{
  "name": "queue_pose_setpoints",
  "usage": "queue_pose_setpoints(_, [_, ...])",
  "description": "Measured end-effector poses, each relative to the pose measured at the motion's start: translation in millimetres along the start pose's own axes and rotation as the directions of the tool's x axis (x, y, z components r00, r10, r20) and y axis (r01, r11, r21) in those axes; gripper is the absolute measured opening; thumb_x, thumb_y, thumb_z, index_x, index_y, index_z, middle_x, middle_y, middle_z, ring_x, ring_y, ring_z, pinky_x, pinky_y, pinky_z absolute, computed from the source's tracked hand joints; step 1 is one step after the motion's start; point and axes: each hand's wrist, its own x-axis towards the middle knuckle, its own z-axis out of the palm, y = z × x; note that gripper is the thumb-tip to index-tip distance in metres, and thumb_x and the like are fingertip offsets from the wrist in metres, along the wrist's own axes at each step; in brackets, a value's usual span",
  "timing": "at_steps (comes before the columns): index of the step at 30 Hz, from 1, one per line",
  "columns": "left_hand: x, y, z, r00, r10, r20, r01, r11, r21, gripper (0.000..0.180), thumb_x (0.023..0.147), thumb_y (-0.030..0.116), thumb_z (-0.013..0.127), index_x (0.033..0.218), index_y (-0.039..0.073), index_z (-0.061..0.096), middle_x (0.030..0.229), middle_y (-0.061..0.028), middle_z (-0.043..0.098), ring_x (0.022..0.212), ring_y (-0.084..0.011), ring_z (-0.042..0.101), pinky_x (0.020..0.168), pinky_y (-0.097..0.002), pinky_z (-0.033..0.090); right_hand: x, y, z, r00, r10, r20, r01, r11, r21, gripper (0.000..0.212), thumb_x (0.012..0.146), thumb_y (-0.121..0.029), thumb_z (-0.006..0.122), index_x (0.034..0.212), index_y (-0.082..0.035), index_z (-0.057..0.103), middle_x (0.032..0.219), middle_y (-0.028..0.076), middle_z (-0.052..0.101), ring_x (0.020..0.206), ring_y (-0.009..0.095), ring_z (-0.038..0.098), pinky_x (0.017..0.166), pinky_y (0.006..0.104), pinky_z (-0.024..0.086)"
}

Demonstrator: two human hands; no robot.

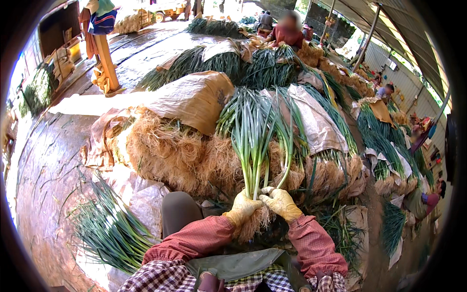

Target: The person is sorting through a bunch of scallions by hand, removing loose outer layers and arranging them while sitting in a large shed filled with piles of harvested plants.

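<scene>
Fingers (247, 204) (yellow-gloved) clasp smooth, wiry-rooted scallions (252, 163).

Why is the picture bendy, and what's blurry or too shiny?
Head view: fisheye lens curves the roof; head view: glare whitens part of the floor at upper left; head view: a person's head is blurred, but the held green onions look sharp.

No text is readable; the tan sack (194, 100) perhaps bears print.
</scene>
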Motion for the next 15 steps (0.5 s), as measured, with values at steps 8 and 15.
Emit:
queue_pose_setpoints(8, [-2, -3, 9, 0.998, 0.008, 0.066, -0.007, 1.000, -0.006, 0.030, 0.072, 0.001, 0.066, 0.101, 0.001, 0.057, 0.088, -0.0072, 0.062, 0.074, -0.0153, 0.060, 0.065, -0.0266, 0.050, -72, -3, -41, 0.877, 0.116, 0.466, -0.412, 0.681, 0.606, 0.013, 0.086, -0.016, 0.056, 0.091, -0.004, 0.057, 0.057, -0.004, 0.047, 0.044, 0.004, 0.035, 0.039, 0.0181, 0.026])
queue_pose_setpoints(15, [9, 0, 4, 0.898, -0.314, 0.309, 0.401, 0.874, -0.276, 0.020, 0.071, 0.002, 0.065, 0.089, -0.002, 0.059, 0.079, -0.0092, 0.062, 0.068, -0.0176, 0.061, 0.060, -0.0277, 0.050, -65, 26, -31, 0.931, 0.364, 0.012, -0.319, 0.801, 0.507, 0.049, 0.090, -0.037, 0.050, 0.120, 0.002, 0.044, 0.076, 0.004, 0.060, 0.045, 0.008, 0.042, 0.042, 0.0209, 0.035])
